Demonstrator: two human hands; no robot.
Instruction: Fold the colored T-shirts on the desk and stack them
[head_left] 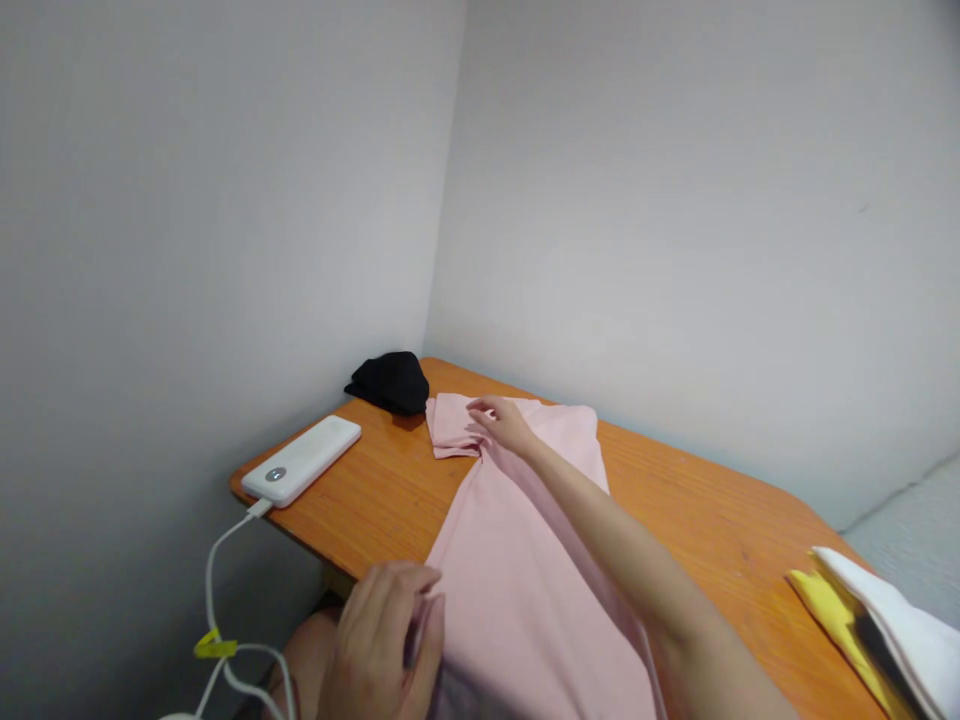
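Note:
A pink T-shirt (517,560) lies lengthwise over the table, its short sleeve (452,425) out to the left at the far end. The near part of the cloth runs down out of view. My left hand (386,635) is curled at the shirt's near left edge, thumb and fingers closed on the cloth. Over the far end, beside the sleeve, hovers or rests my right hand (506,425), its thumb and forefinger slightly apart. Creases gather in the cloth just below those fingers. My right forearm crosses above the shirt.
The wooden table (697,510) stands in a corner between two pale walls. A black folded cloth item (390,382) lies at the far left. Nearer is a white power bank (304,460) with a white cable (210,570) hanging off the edge. White and yellow folded cloths (892,620) lie at right.

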